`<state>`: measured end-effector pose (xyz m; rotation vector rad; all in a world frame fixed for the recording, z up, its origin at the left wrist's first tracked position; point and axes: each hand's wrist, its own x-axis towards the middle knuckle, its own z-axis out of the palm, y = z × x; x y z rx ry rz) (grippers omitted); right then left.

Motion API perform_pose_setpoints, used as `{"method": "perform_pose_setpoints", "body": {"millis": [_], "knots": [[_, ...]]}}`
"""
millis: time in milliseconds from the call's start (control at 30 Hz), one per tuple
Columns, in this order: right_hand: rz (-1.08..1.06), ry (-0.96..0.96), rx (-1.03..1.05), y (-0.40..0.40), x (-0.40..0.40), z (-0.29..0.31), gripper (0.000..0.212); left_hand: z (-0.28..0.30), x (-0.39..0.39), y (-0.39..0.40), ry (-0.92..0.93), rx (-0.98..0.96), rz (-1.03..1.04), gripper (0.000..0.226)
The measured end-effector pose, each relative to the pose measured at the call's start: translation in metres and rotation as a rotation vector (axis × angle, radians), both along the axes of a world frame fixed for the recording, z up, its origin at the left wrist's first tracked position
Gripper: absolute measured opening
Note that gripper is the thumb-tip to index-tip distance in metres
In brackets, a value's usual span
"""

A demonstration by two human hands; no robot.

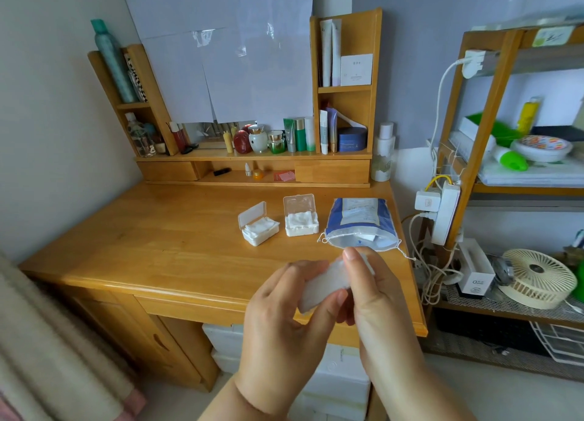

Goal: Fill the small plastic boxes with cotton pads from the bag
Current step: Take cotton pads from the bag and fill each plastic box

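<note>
Presently my left hand (284, 319) and right hand (376, 297) both pinch a stack of cotton pads (322, 286) above the desk (151, 231), near the open blue bag (361, 224)

Print on the blue bag (360, 218) and white card (356, 69) is too small to read.

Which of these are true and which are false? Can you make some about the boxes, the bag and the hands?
1. Both small boxes have their lids open. True.
2. The blue bag lies to the left of the boxes. False: it lies to their right.
3. Both hands hold a stack of cotton pads. True.
4. The boxes are empty. False: white pads show in both.
5. The bag's mouth faces the person. True.
</note>
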<state>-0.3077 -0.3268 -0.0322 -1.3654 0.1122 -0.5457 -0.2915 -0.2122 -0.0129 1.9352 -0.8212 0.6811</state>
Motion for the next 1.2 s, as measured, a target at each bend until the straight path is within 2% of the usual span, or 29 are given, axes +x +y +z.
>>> {"method": "perform_pose_setpoints", "body": {"millis": [67,200,267,500,600,733,800,1000,1200], "knots": [[0.014,0.011,-0.019,-0.003,0.001,-0.004,0.037,0.000,0.001,0.001,0.085,-0.023,-0.070,0.027],[0.094,-0.037,-0.091,-0.011,0.001,-0.005,0.042,0.008,0.001,0.005,0.597,-0.278,-0.445,0.030],[0.117,-0.048,-0.112,-0.015,0.002,-0.005,0.045,0.009,0.002,0.007,0.675,-0.310,-0.492,0.027],[0.157,-0.038,-0.080,-0.017,0.002,-0.006,0.055,0.009,0.012,0.012,0.733,-0.348,-0.481,0.030],[0.175,-0.025,-0.069,-0.017,0.002,-0.009,0.053,0.009,0.013,0.013,0.756,-0.310,-0.451,0.031],[0.218,-0.022,-0.025,-0.015,0.001,-0.011,0.049,0.012,0.014,0.015,0.686,-0.236,-0.402,0.029],[0.261,-0.011,0.010,-0.015,-0.001,-0.009,0.048,0.013,0.017,0.017,0.725,-0.224,-0.409,0.026],[0.289,-0.028,-0.025,-0.017,-0.002,-0.001,0.043,0.016,0.019,0.019,0.801,-0.283,-0.505,0.028],[0.277,-0.034,-0.012,-0.015,-0.001,0.002,0.043,0.015,0.014,0.013,0.792,-0.332,-0.483,0.025]]}}
